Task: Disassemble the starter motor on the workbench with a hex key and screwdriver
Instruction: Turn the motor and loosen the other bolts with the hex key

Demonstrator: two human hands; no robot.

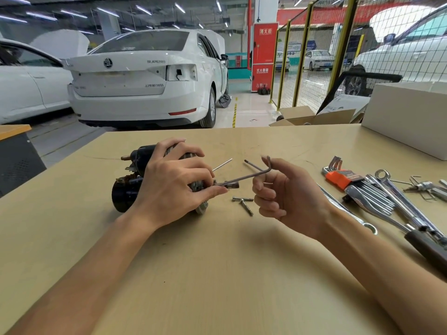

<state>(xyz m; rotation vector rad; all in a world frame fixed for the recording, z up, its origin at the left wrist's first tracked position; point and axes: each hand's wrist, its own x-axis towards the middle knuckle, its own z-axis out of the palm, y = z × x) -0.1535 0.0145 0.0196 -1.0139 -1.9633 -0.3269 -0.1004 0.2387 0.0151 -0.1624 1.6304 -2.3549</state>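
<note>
The black starter motor (125,192) lies on its side on the tan workbench (217,262). My left hand (169,187) grips it from above, its fingers curled over the metal end housing. An L-shaped hex key (249,176) sticks out of that end to the right, its tip by my left fingertips. At the key's bend is my right hand (283,192), fingers curled, the index finger hooked against the short arm and the thumb just below the long arm. A thin long bolt (222,164) pokes out beyond my left hand. Two removed bolts (244,203) lie on the bench below the key.
To the right lie an orange hex key set (338,177), several chrome wrenches (387,192) and a dark-handled tool (428,247). A white box (411,117) stands at the back right corner. White cars and a mesh fence are beyond the bench.
</note>
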